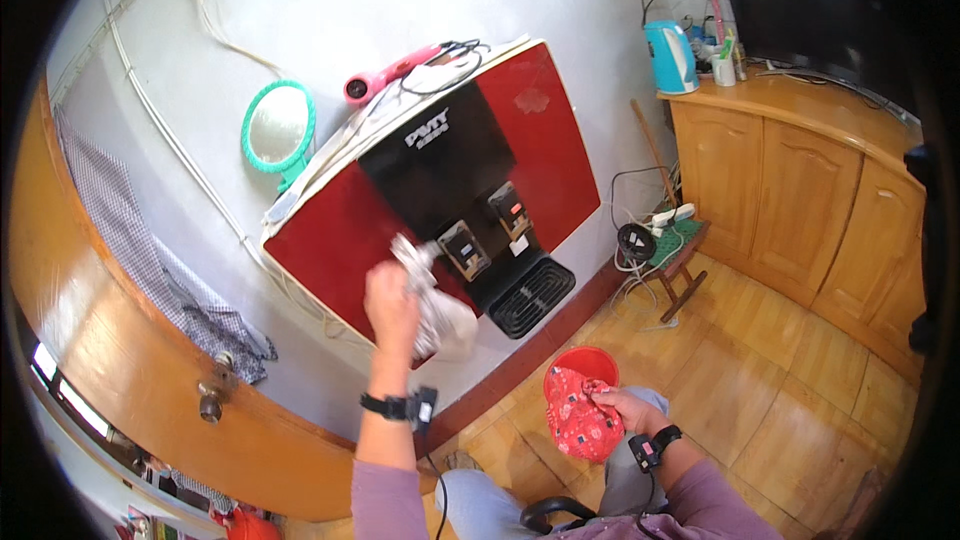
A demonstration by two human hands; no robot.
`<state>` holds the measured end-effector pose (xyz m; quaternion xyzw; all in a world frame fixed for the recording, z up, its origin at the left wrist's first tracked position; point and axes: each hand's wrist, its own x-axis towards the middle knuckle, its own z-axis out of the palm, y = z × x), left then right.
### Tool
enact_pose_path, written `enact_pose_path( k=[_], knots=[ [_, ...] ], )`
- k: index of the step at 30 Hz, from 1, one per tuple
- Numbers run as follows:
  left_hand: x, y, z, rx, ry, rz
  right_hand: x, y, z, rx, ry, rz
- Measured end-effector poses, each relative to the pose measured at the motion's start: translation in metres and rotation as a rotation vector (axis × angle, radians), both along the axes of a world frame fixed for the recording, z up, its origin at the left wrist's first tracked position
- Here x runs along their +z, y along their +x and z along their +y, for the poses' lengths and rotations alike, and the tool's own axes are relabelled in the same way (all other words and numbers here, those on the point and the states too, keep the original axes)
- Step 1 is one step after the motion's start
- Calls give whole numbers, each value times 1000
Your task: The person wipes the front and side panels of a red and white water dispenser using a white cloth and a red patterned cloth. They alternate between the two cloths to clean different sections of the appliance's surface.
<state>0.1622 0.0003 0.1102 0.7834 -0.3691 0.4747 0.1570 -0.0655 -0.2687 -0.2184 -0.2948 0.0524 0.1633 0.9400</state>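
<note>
My left hand (pixel 391 305) is closed around a crumpled whitish cloth or plastic bag (pixel 431 315). Blur hides its exact kind. It hangs in front of the red and black water dispenser (pixel 450 165), left of the two taps (pixel 463 250). Whether it touches the front panel I cannot tell. Lower down, my right hand (pixel 630 411) grips a red printed cloth (pixel 581 420) by its right edge. Behind that cloth, and partly covered by it, is a red bucket or basin (pixel 592 361) on the floor. The dispenser's black drip tray (pixel 532 296) juts out above it.
On the dispenser's top lie a pink hair dryer (pixel 390 75) and a green-framed mirror (pixel 279 127). A low stool (pixel 679 236) with coiled cables stands by the wooden cabinet (pixel 802 187), which bears a blue kettle (pixel 671 56). An orange-brown door (pixel 285 442) curves along the left.
</note>
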Motion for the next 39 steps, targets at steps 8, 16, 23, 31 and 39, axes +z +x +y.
enact_pose_path(
  k=[8,16,23,31,39],
  knots=[
    [64,16,-19,203,-61,-442,-1,6,5,-42,-29,35],
    [-74,1,-24,-63,319,-15,0,-2,3,-96,-52,27],
    [16,10,-6,138,-60,-200,3,-2,1,-83,-42,-36],
    [-84,-4,-6,-40,473,34,5,0,1,-72,-34,-9],
    [52,5,19,-32,241,-253,3,-1,-1,-115,-87,-15]
  ],
)
